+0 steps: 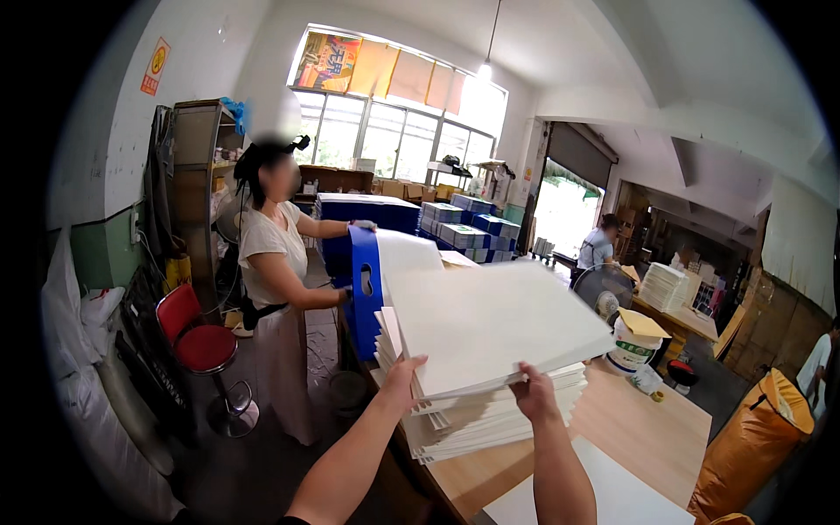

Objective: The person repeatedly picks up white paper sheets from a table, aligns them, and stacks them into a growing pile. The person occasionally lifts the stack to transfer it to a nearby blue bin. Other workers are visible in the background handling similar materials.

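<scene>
My left hand [401, 381] and my right hand [533, 394] grip the near edge of a thick batch of white sheets [490, 324], lifted and tilted above a taller stack of white sheets [490, 418] on a wooden table [639, 420]. A person in a light top [271, 262] stands at the left, holding a blue flat bag with a cut-out handle [364, 289] upright beside the stack.
A red stool [203, 348] stands on the floor at left. A white bucket [632, 343] and a fan [604, 293] are beyond the table. Stacks of blue and white boxes [464, 229] fill the back. A second person works at the right rear. An orange sack [752, 446] stands at right.
</scene>
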Tool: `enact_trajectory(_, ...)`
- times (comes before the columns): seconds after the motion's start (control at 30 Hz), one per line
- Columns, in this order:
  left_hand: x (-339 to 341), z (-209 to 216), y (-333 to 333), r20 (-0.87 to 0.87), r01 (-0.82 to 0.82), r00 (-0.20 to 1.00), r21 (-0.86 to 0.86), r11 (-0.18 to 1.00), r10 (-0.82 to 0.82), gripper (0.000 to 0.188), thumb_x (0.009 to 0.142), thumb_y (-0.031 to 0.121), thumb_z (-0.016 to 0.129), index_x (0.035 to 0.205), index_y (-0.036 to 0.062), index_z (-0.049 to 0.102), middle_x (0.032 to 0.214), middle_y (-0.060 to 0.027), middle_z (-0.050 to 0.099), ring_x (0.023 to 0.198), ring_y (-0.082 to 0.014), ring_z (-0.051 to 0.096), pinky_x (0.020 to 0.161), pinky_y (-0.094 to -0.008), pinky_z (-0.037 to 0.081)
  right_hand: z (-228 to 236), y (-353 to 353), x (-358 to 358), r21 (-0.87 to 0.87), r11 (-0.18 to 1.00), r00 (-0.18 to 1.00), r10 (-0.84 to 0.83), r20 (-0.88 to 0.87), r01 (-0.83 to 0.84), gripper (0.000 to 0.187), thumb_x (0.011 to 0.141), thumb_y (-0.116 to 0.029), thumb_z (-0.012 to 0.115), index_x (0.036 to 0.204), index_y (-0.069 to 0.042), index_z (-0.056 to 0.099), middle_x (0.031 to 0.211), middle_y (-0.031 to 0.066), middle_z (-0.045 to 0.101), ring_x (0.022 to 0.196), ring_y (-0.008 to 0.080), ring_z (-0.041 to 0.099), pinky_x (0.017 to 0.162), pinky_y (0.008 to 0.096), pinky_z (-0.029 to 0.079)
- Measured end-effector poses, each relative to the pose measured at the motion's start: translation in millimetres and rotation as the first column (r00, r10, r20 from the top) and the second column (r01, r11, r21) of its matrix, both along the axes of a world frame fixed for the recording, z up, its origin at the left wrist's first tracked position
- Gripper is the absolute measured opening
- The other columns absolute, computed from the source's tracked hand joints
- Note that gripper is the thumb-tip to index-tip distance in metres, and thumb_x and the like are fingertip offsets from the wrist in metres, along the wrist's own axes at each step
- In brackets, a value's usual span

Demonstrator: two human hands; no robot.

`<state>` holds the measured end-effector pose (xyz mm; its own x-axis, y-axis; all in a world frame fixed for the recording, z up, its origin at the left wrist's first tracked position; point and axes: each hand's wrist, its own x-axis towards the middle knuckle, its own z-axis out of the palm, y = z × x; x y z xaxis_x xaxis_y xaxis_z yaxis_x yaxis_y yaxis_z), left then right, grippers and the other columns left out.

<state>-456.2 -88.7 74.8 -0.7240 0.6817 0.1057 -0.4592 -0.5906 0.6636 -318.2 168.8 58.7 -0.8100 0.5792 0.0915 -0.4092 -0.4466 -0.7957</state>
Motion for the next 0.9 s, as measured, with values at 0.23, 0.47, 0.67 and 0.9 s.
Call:
enact_trajectory(0.23,3.1,-6.7,7.5,0.241,0.012,0.970,-0.106,0.994,0.014,0.050,0.095,0.012,0.053,0.140,-0.0074,0.039,0.133,-0.0251,0.055,0.122,-0.0412,0.056,0.106,-0.0574,0.043,-22.6,-7.5,-9.0,0.005,0.984,0.956,-0.175,0.236,0.179,0.031,0.089,-0.021,0.073,0.108,0.001,0.062,0.097,0.0120,0.065,0.081,0.0264,0.067,0.065,0.0400,0.060)
enact_trajectory(0.47,-29.5,-24.1,14.3,0.215,-0.034,0.975,-0.120,0.992,0.059,0.048,0.094,0.010,0.055,0.138,-0.0058,0.041,0.131,-0.0229,0.056,0.120,-0.0405,0.057,0.103,-0.0589,0.045,-18.2,-91.3,12.7,0.025,0.952,0.952,-0.306,-0.018,0.306,0.027,0.097,-0.023,0.064,0.106,0.000,0.055,0.098,0.0107,0.063,0.091,0.0201,0.063,0.080,0.0331,0.053)
enact_trajectory(0.67,-28.8,-17.8,21.4,0.169,-0.030,0.985,-0.047,0.998,0.038,0.050,0.094,0.014,0.059,0.138,-0.0036,0.043,0.133,-0.0204,0.056,0.121,-0.0382,0.057,0.103,-0.0558,0.046,-139.9,-274.4,285.5,0.711,0.703,0.881,-0.345,0.324,0.013,0.022,0.095,-0.022,0.067,0.098,-0.001,0.070,0.077,0.0047,0.068,0.067,0.0134,0.062,0.063,0.0297,0.052)
enact_trajectory(0.9,2.7,-7.2,7.5,0.082,0.038,0.996,0.004,0.999,-0.038,0.054,0.097,0.029,0.053,0.140,-0.0012,0.043,0.139,-0.0188,0.053,0.126,-0.0366,0.053,0.108,-0.0517,0.039,-161.0,-321.5,561.5,0.541,0.313,-0.045,-0.835,0.548,0.781,0.030,0.098,-0.031,0.062,0.100,-0.001,0.063,0.079,0.0046,0.063,0.069,0.0126,0.055,0.061,0.0290,0.047)
